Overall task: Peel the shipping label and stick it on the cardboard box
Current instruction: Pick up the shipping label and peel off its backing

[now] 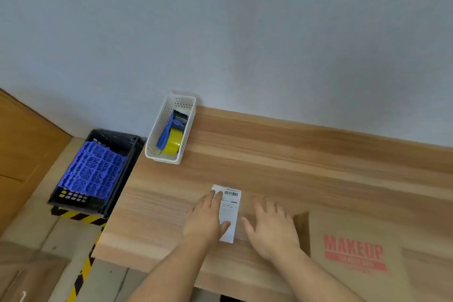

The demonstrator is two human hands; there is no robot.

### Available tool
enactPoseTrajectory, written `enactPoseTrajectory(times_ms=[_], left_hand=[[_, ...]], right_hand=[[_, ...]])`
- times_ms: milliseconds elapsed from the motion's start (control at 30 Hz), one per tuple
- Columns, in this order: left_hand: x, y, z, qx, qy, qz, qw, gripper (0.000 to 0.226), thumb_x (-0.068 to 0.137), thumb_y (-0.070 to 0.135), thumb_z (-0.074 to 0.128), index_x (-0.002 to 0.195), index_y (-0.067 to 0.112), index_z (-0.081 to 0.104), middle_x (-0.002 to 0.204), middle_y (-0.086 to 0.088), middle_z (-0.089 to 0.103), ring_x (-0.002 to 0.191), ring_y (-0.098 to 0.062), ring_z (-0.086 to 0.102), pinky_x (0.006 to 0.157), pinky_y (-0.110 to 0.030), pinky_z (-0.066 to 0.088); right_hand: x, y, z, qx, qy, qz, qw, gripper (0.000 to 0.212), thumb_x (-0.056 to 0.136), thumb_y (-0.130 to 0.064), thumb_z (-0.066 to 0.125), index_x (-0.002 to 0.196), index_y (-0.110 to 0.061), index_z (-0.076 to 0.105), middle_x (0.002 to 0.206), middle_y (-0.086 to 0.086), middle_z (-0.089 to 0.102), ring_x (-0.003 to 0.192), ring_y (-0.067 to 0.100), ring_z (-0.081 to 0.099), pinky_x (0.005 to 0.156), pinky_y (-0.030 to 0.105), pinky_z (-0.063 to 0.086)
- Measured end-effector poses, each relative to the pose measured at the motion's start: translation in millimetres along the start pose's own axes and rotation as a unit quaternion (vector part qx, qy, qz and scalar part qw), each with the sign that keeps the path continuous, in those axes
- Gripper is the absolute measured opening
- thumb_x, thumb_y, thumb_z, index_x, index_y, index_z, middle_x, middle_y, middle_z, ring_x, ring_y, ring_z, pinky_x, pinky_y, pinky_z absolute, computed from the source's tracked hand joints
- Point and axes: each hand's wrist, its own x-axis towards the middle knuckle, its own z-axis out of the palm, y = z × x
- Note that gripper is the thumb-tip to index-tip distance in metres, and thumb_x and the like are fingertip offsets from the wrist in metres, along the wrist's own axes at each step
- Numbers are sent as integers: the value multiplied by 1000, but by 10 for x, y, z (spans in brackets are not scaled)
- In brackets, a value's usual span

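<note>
A white shipping label (pixel 230 208) with a barcode at its far end lies flat on the wooden table (pixel 294 154). My left hand (pixel 207 218) rests on the label's left side, fingers spread over its top corner and thumb on its lower part. My right hand (pixel 269 225) lies flat on the table just right of the label, fingers apart, holding nothing. The cardboard box (pixel 362 252), printed MAKEUP in red, stands at the near right, beside my right hand.
A white perforated basket (pixel 188 125) with a blue tape dispenser and yellow tape roll (pixel 171 142) stands at the table's far left. Left of the table, a black crate (pixel 117 135) holds blue plastic grids. Yellow-black tape marks the floor. A wall bounds the table's back.
</note>
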Motion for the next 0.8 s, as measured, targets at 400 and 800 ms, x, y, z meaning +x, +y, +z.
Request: enactPoseTrajectory(times_ms=[400,800], left_hand=[[227,-274,843,42,10,61,997,90,87,63,57,160,33,14,165,10,-6,156,-15,3,116,-37,3],[104,-284,581,-41,5,47,998,57,105,46,39,158,43,19,170,14,2,156,-16,3,120,-48,24]], right_hand=[[53,148,425,9,-13,54,998,68,96,-62,25,156,-30,19,160,7,30,142,31,29,111,47,32],[130,-29,509,142,-43,31,989,56,100,-51,33,148,-22,37,151,1,43,139,23,36,111,43,36]])
